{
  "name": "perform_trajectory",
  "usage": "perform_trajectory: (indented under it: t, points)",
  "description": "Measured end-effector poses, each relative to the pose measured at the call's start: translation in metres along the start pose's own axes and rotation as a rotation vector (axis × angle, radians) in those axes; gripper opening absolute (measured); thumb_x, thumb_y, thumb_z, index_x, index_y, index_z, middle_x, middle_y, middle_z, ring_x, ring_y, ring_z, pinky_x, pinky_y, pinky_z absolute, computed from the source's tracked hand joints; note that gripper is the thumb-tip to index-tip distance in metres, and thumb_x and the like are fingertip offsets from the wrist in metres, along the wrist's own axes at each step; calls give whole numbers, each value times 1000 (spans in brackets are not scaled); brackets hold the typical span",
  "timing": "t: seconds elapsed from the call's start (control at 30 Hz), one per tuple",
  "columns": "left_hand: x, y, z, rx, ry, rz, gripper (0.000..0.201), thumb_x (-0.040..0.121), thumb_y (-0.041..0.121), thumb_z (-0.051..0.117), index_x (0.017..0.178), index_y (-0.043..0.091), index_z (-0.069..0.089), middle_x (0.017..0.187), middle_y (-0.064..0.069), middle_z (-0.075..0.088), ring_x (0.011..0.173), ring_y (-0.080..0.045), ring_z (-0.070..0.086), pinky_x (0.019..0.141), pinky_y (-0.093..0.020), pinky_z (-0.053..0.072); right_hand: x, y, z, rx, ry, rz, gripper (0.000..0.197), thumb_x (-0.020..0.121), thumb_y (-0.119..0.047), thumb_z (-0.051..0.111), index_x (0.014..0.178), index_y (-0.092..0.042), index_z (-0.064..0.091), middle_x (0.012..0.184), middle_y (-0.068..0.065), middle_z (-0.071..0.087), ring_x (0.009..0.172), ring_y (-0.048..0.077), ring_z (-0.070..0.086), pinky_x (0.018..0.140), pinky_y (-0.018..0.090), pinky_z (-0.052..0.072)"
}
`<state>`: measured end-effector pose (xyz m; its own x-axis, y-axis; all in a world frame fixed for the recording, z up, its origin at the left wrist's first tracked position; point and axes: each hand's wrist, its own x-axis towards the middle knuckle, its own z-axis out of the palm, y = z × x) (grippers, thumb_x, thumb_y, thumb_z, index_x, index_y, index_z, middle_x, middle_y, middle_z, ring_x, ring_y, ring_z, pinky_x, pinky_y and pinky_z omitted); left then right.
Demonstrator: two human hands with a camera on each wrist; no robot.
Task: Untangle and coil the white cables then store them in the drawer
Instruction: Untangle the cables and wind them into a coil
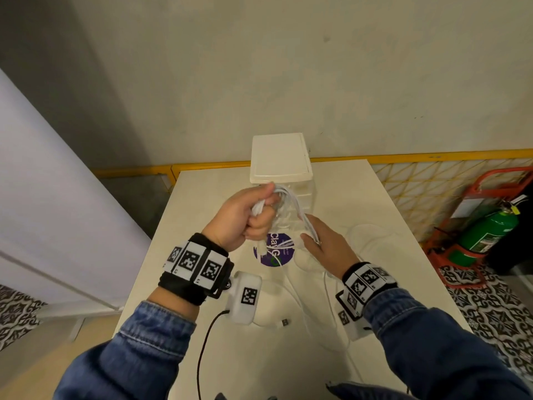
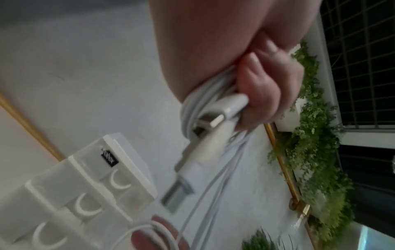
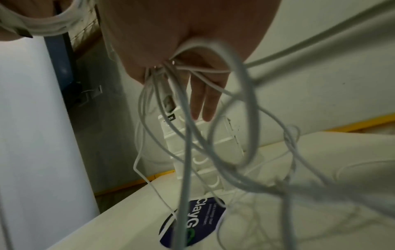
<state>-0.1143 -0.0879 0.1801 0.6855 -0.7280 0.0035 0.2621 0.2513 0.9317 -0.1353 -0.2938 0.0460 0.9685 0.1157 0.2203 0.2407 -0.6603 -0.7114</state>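
— Where now, the thin white rubber-sheathed cables (image 1: 284,202)?
— Bunched as loops in the left hand (image 1: 245,217), fingers curled tight round the bundle, two white plugs with metal tips (image 2: 215,118) poking out under the fist. Strands running down toward 4 o'clock over the right hand (image 1: 326,243), fingers fairly straight, threaded loosely through the slack; no clear pinch visible.
— Risk?
— Likely snagging: loose loops on the tabletop at 3 o'clock, still tangled, could tighten into a knot if pulled hard. Could also drag the stray USB plug (image 1: 284,322) off the edge, or spill the coil if the fist eases.
— Storage?
— Small white plastic drawer unit (image 1: 281,157) at 12 o'clock, drawers apparently closed.
— Surroundings?
— Pale cream table (image 1: 389,226) with a round purple sticker (image 1: 274,252); plain wall behind, yellow rail, green fire extinguisher (image 1: 487,235) at 3 o'clock, patterned floor tiles.
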Motion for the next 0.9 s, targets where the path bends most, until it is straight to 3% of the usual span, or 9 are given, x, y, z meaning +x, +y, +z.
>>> perform_trajectory:
  t: [0.13,0.23,0.43,0.5,0.57,0.63,0.7,0.77,0.9]
  points:
    - [-5,16,-15,-145,112,177,35,91,33,31,62,21,47,43,5,11,33,-12,7,35,-15,8,-4,4,0,16,53,50,39,93,-44,40,123,-22,50,103,-2,67,90,17,62,77,29,48]
    - [-6,18,-21,-196,230,260,35,94,33,29,64,19,40,44,4,10,33,-12,6,34,-16,7,-5,12,1,-108,9,-31,59,87,-61,27,101,-16,64,74,3,68,69,24,60,73,37,48]
    - [-15,32,-40,-215,400,441,38,100,32,21,67,20,36,34,9,25,26,-5,15,30,-17,13,-23,45,-2,-172,-41,52,36,91,-36,36,112,-15,58,98,6,68,85,23,63,75,28,44]
    - [-17,32,-43,-198,432,452,39,100,32,22,67,20,37,34,10,28,25,-3,20,30,-16,13,-26,52,-4,-193,-41,92,45,89,-45,32,111,-16,59,101,4,67,91,22,61,85,35,45]
    - [-15,29,-41,-158,436,426,39,100,32,23,66,20,38,35,11,26,26,-3,21,32,-16,12,-25,57,-6,-268,-106,160,59,83,-59,30,119,-20,54,116,2,62,111,23,55,100,44,38]
    - [-11,25,-37,-86,372,360,38,99,32,24,66,20,39,37,11,24,27,-2,22,34,-16,12,-22,53,-10,-249,-132,242,67,78,-60,53,133,-24,41,136,0,48,130,21,40,111,47,25]
    - [-7,22,-28,25,276,263,35,98,32,25,68,20,38,37,12,28,28,-2,22,35,-15,12,-18,35,-15,-85,-68,239,89,69,-51,72,142,-25,27,146,-4,34,135,16,30,116,44,19]
    - [-5,18,-17,101,200,196,33,98,32,26,70,19,38,39,12,30,30,-3,20,36,-15,12,-9,7,-18,23,2,158,98,64,-51,76,143,-29,22,144,-11,30,133,9,26,114,34,20]
    - [0,17,-1,80,135,145,32,96,33,29,70,18,37,38,12,28,30,-4,18,39,-18,7,1,-36,-5,382,-81,89,43,75,-31,75,111,-41,55,121,-7,60,104,1,56,94,25,43]
